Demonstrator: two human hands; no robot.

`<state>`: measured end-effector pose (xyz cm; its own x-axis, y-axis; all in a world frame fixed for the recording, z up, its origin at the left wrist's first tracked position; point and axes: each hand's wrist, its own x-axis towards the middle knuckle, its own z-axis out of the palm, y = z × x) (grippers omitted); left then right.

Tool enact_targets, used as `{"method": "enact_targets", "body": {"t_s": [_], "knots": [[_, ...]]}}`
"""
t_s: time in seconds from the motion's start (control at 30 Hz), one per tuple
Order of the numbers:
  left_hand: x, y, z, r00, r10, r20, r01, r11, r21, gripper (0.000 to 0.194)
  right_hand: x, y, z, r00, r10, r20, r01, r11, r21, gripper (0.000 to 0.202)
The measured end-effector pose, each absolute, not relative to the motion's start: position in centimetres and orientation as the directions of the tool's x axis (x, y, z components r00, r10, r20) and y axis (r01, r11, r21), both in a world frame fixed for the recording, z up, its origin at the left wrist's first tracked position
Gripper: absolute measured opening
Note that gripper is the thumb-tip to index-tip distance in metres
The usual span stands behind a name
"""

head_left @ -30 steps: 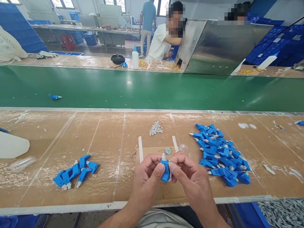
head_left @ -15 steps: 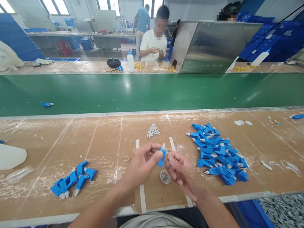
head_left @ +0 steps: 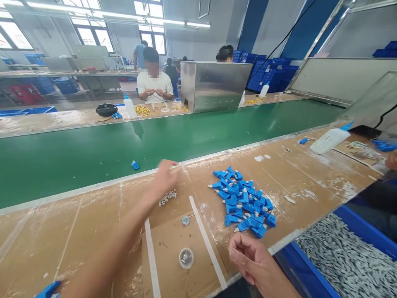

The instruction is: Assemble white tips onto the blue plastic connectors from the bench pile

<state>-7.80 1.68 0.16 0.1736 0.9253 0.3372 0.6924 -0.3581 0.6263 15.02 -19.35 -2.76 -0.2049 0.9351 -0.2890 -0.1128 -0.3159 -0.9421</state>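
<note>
My left hand (head_left: 167, 176) reaches out over the far edge of the workbench, beside the green conveyor belt (head_left: 102, 142). Motion blurs its fingers, and no object shows in them. On the belt to its left lies a small blue plastic piece (head_left: 135, 165). Beneath my left wrist is a little heap of grey bits (head_left: 168, 198). My right hand (head_left: 251, 258) hovers at the near edge with fingers curled in; whatever they hold, if anything, is hidden. Just beyond it spreads a pile of blue plastic pieces with pale tips (head_left: 245, 200).
A clear round cup (head_left: 186, 258) and a small disc with a thin stick (head_left: 185, 220) lie between white tape strips. A white squeeze bottle (head_left: 330, 140) lies tilted at right. A blue bin of grey parts (head_left: 350, 256) stands below. Co-workers sit across the belt.
The view has turned right. My hands have parted: the left swung forward to the belt, the right drew back. The blue piece in my left hand no longer shows there.
</note>
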Motion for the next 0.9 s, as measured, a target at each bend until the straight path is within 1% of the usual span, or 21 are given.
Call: {"method": "enact_targets", "body": {"t_s": [0.1, 0.17, 0.23, 0.33, 0.4, 0.5, 0.6, 0.63, 0.67, 0.73, 0.8, 0.9], "knots": [[-2.7, 0.8, -3.1, 0.447, 0.869, 0.213, 0.653, -0.479, 0.586, 0.025, 14.9, -18.9, -2.6, -0.235, 0.940, -0.246, -0.077, -0.270, -0.960, 0.043], [0.3, 0.9, -4.4, 0.520, 0.837, 0.168, 0.638, -0.512, 0.575, 0.021, 14.9, -18.7, -2.2, -0.238, 0.947, -0.214, -0.044, -0.231, -0.972, 0.041], [2.2, 1.2, -4.9, 0.528, 0.836, 0.153, 0.640, -0.509, 0.575, 0.019, 15.3, -18.6, -1.9, -0.232, 0.952, -0.199, -0.016, -0.208, -0.978, 0.040], [2.5, 1.1, -4.5, 0.480, 0.865, 0.146, 0.646, -0.461, 0.608, 0.014, 15.6, -18.9, -2.0, -0.226, 0.955, -0.192, 0.054, -0.184, -0.981, 0.036], [1.2, 0.3, -3.7, 0.418, 0.898, 0.138, 0.644, -0.400, 0.652, 0.015, 15.1, -19.2, -2.3, -0.232, 0.956, -0.177, 0.149, -0.145, -0.978, 0.032], [-2.4, -2.5, -2.1, 0.312, 0.942, 0.125, 0.607, -0.299, 0.736, 0.019, 13.1, -19.3, -3.1, -0.269, 0.956, -0.117, 0.293, -0.034, -0.955, 0.017], [-6.7, -6.6, -0.4, 0.207, 0.973, 0.101, 0.535, -0.199, 0.821, 0.022, 10.7, -19.0, -4.1, -0.307, 0.951, -0.039, 0.333, 0.069, -0.940, 0.010], [-8.1, -8.2, -0.1, 0.160, 0.984, 0.078, 0.482, -0.147, 0.864, 0.022, 10.0, -18.9, -4.4, -0.309, 0.951, -0.022, 0.338, 0.088, -0.937, 0.010], [-9.4, -9.7, 0.1, 0.100, 0.994, 0.037, 0.384, -0.073, 0.921, 0.021, 9.4, -18.7, -4.7, -0.306, 0.952, -0.012, 0.347, 0.100, -0.932, 0.010], [-11.3, -12.5, 0.0, 0.009, 0.998, -0.056, 0.178, 0.053, 0.983, 0.022, 8.6, -18.3, -5.2, -0.292, 0.956, -0.005, 0.376, 0.110, -0.920, 0.012], [-12.5, -14.8, -0.4, -0.029, 0.992, -0.120, 0.019, 0.121, 0.992, 0.023, 8.2, -18.1, -5.5, -0.288, 0.958, 0.007, 0.395, 0.125, -0.910, 0.013], [-12.9, -17.4, -1.3, -0.018, 0.987, -0.162, -0.141, 0.158, 0.977, 0.021, 8.1, -18.0, -5.6, -0.304, 0.951, 0.049, 0.404, 0.176, -0.898, 0.020]]}}
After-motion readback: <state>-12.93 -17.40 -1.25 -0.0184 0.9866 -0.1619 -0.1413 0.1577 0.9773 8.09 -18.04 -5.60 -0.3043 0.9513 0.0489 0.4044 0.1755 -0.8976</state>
